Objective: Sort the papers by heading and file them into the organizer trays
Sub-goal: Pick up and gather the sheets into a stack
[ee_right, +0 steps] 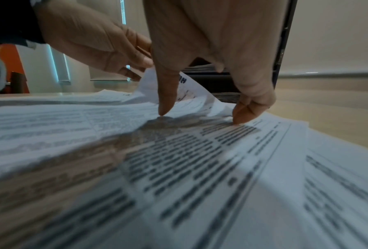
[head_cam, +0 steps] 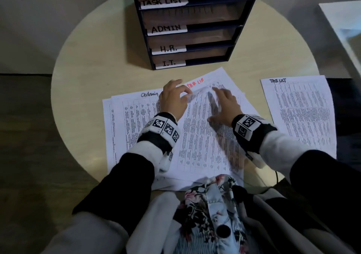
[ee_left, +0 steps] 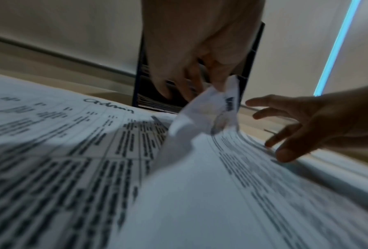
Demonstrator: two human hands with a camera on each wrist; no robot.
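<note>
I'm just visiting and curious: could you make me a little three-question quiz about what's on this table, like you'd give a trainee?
1. True or false: the left hand pinches the lifted top corner of the top sheet in the middle pile.
2. Which label sits on the lowest tray of the organizer? A) ADMIN B) H.R. C) I.T.
3. Fill in: the lone sheet lying apart beside the right hand is headed ____.

Key
1. True; the left wrist view shows the corner curled up between the fingers, while the right hand's fingertips press the pile down.
2. C
3. TASK LIST
</note>
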